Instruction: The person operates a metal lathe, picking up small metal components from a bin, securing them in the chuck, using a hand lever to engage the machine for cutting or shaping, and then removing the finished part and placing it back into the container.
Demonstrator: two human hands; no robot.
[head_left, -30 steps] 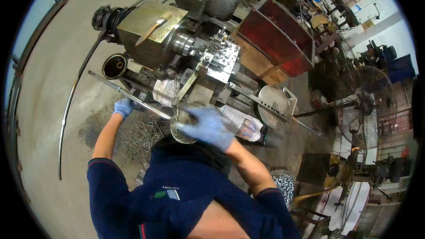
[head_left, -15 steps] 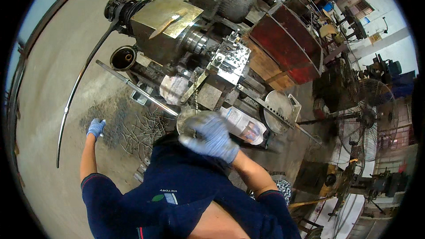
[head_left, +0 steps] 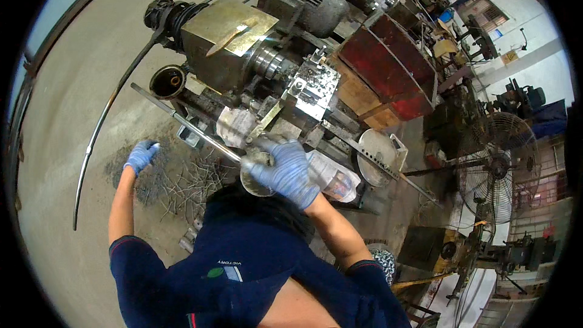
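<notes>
My left hand (head_left: 141,155), in a blue glove, is out over the floor at the left, above dark metal chips (head_left: 143,173). Its fingers look pressed together with a pale spot at their tips; whether a small piece is pinched there I cannot make out. Over a round dish (head_left: 257,187) in front of my body hovers my gloved right hand (head_left: 286,169), thumb apart from the fingers. It holds nothing that I can see. Beyond it stands a lathe-like machine with a metal chuck (head_left: 267,62) and a chip-strewn tool block (head_left: 313,88).
A long metal bar (head_left: 188,124) slants toward my right hand. Thin rods (head_left: 194,179) lie heaped on the floor. At the right are a printed bag (head_left: 334,176), a round plate (head_left: 373,158), a red bin (head_left: 388,64) and a caged fan (head_left: 498,164). A motor (head_left: 306,3) sits behind.
My left hand has moved slightly up and to the right. My right hand, blurred before, is sharper now and a little farther forward, its thumb over the dish.
</notes>
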